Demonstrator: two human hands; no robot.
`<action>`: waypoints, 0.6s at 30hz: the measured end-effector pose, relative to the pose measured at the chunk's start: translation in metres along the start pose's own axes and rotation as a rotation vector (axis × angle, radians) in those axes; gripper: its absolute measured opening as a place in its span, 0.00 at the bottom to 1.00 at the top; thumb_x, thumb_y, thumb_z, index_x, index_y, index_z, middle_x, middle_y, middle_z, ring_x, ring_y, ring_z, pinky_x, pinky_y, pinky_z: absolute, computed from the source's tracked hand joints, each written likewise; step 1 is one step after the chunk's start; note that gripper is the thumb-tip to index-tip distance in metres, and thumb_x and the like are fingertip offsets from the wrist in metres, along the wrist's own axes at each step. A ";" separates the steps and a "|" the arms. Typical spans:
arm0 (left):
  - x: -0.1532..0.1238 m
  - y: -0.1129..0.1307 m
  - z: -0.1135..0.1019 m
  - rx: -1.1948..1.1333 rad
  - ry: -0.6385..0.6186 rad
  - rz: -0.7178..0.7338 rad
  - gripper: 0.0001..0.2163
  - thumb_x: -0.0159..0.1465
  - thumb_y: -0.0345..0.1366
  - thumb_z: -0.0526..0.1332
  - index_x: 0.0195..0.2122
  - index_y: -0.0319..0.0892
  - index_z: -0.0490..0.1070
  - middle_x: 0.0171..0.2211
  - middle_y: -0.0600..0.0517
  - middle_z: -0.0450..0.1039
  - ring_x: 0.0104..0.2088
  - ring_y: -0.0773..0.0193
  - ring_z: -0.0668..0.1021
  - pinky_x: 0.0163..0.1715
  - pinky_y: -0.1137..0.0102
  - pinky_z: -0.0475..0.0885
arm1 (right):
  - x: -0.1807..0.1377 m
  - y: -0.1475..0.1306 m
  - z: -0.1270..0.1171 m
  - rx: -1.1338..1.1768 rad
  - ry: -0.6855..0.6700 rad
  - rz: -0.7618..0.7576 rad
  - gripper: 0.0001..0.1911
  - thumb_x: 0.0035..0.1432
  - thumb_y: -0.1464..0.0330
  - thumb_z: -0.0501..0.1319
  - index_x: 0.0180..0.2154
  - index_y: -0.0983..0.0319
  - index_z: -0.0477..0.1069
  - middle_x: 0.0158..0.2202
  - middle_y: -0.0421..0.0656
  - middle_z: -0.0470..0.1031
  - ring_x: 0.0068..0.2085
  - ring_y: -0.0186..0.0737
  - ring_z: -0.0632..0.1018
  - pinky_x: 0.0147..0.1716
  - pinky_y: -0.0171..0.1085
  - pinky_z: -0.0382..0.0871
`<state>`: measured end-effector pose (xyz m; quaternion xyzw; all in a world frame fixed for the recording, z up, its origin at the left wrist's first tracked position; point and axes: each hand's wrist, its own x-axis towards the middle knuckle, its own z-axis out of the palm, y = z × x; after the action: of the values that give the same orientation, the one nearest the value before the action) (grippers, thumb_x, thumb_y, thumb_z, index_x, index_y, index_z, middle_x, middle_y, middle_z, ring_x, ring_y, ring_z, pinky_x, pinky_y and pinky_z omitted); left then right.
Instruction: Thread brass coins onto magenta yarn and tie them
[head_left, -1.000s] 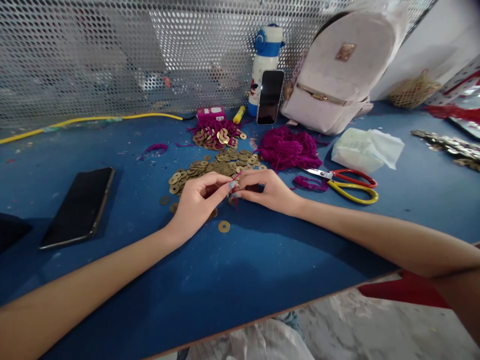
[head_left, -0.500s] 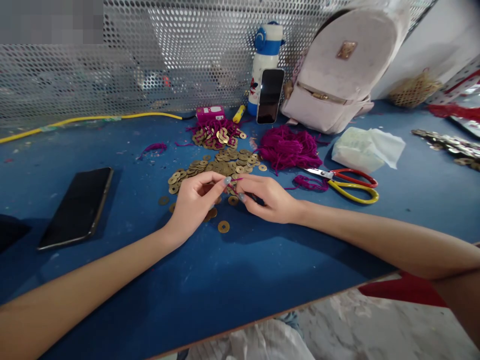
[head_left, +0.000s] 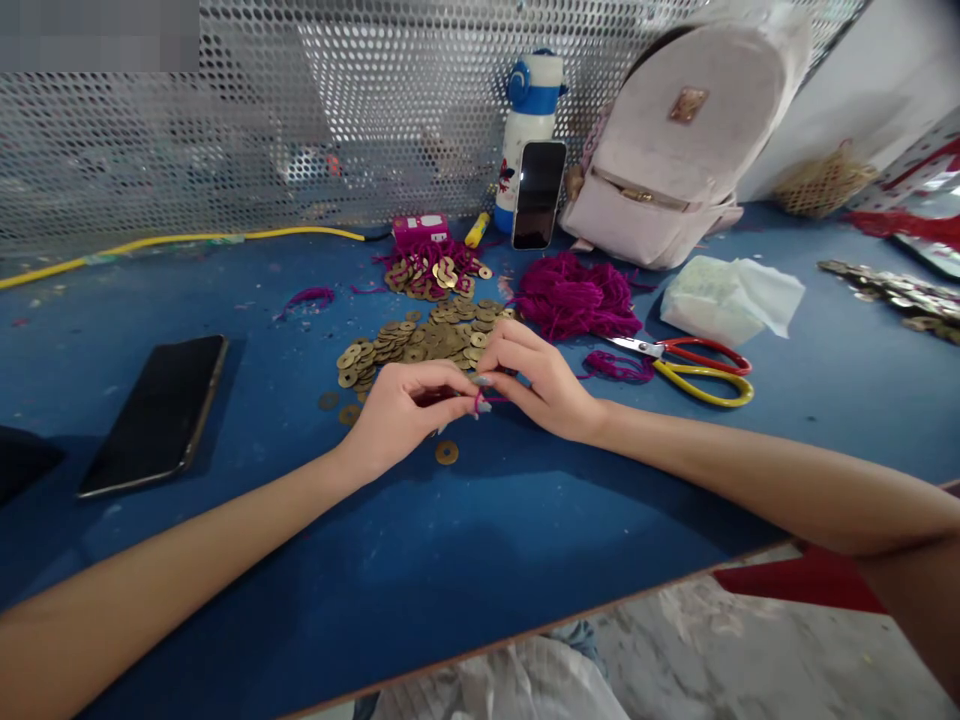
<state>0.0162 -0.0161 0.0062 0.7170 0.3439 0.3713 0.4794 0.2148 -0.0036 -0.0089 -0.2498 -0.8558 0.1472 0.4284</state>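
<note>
Currently, a purple cord (head_left: 496, 400) sits at the person's meeting fingertips, over the blue table (head_left: 525, 560) and nearer its front edge than the coin pile (head_left: 435, 338). Left hand (head_left: 405, 405): thumb and forefinger pinched narrow on the cord. Right hand (head_left: 541, 388): fingertips drawn together just beside; whether they grip the cord cannot be told. Risks, judged: the thin strand could slip if the left pinch slackens; uneven pull could tangle it; a low wrist could knock the loose coin (head_left: 447, 453).

A blue table (head_left: 450, 570) bears holed coins (head_left: 448, 337), purple yarn (head_left: 577, 298), scissors (head_left: 658, 350), a dark phone (head_left: 156, 415) and a backpack (head_left: 679, 140).
</note>
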 end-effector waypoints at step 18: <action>-0.001 -0.004 -0.002 -0.051 0.165 -0.001 0.04 0.60 0.35 0.66 0.30 0.41 0.78 0.27 0.54 0.72 0.17 0.74 0.67 0.15 0.75 0.61 | 0.001 0.005 0.004 0.039 -0.134 -0.036 0.11 0.67 0.68 0.58 0.30 0.62 0.69 0.30 0.42 0.69 0.35 0.37 0.70 0.35 0.36 0.65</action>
<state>0.0138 -0.0149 0.0032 0.6713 0.3731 0.4374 0.4678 0.2130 0.0008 -0.0126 -0.2157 -0.8838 0.1725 0.3777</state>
